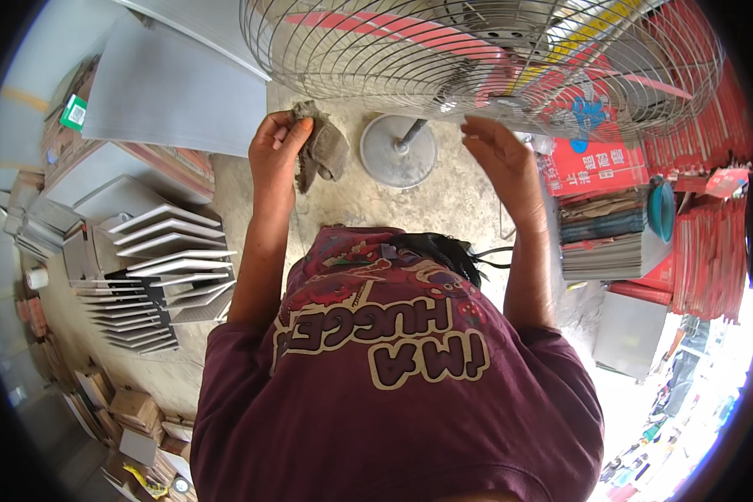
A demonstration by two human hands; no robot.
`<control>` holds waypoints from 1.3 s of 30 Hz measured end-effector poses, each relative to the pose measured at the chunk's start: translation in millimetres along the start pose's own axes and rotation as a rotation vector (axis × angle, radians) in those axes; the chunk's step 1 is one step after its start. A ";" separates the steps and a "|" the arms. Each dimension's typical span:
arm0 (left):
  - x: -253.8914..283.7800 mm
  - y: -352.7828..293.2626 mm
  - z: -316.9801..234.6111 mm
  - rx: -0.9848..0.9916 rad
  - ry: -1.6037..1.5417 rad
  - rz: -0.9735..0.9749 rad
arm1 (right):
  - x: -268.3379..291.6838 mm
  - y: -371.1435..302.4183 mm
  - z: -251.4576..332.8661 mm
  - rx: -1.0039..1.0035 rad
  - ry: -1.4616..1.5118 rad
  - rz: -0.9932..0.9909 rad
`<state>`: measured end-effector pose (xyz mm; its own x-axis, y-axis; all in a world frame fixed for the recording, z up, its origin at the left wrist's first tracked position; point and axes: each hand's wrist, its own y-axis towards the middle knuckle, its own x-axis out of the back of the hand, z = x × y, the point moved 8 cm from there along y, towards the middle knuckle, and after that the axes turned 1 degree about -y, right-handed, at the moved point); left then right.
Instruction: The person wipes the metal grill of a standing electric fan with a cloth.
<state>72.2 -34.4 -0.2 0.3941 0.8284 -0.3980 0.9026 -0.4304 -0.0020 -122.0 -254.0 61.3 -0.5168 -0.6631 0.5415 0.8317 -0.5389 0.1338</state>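
The person is standing over a pedestal fan (477, 58) on the concrete floor (351, 201), and the work in hand appears to be wiping down its wire guard. The left hand (278, 142) is closing its fingers around a grey rag (322, 151), bunched and hanging just below the near left rim of the guard. The right hand (498, 155) is holding nothing; its fingers are extended, nearly flat, and reaching up to the near lower edge of the guard, though contact with the wires cannot be confirmed. The fan's round base (397, 151) is sitting on the floor between the two hands, with the pole rising from it toward the head. Stacks of grey sheets (167, 268) are lying at the left; red packets (703, 243) are piled at the right. Judged from this position, the wiping stroke is not yet on the wires. The next move calls for the right hand steadying the guard while the rag is being pressed against the mesh and drawn along it.
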 end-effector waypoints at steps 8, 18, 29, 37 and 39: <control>-56.6 -25.0 -12.8 -0.001 0.043 0.204 | -84.2 -4.5 68.4 0.194 0.148 -0.007; -78.6 -36.8 -19.2 -0.021 0.040 0.289 | -65.4 -14.6 61.4 0.189 0.056 -0.227; -95.4 -19.5 -27.8 0.109 -0.116 0.184 | -49.0 -2.2 33.6 0.039 0.657 -0.300; -136.6 -2.4 -46.3 0.030 -0.104 0.407 | -21.8 14.5 46.4 0.074 0.892 -0.354; -131.3 -8.2 -43.7 -0.034 -0.051 0.393 | -23.3 14.3 47.1 0.109 0.785 -0.334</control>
<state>20.6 -123.9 92.2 0.7025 0.5835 -0.4074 0.6902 -0.6982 0.1900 -88.5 -221.8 89.7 -0.6951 -0.6679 -0.2660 0.6053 -0.7434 0.2847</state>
